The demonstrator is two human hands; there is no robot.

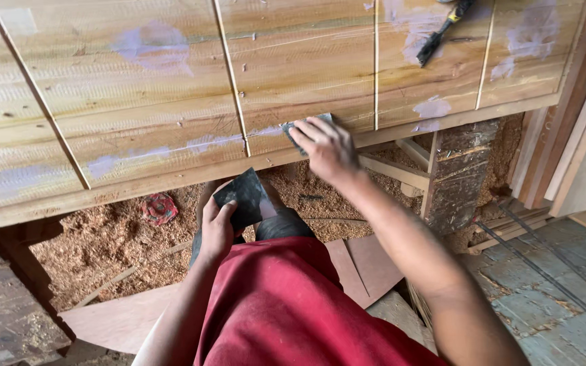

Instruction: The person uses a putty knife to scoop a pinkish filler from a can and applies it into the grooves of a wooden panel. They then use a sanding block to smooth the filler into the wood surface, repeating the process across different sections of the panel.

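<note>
Currently left hand (217,227) pinches a dark sandpaper sheet (244,198) below the wooden panel's (137,102) near edge, right hand (329,149) presses a folded sandpaper piece (296,130) flat at that edge, putty knife (443,30) far-right corner.

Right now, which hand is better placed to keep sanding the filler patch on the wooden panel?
Right. The right hand already presses a sandpaper piece onto the wooden panel; the left hand holds a dark sheet below the edge.

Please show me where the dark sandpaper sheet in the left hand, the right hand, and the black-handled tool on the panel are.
dark sandpaper sheet (245,196), head view, middle of sheet
right hand (327,146), head view, back of hand
black-handled tool (442,32), head view, handle
</note>
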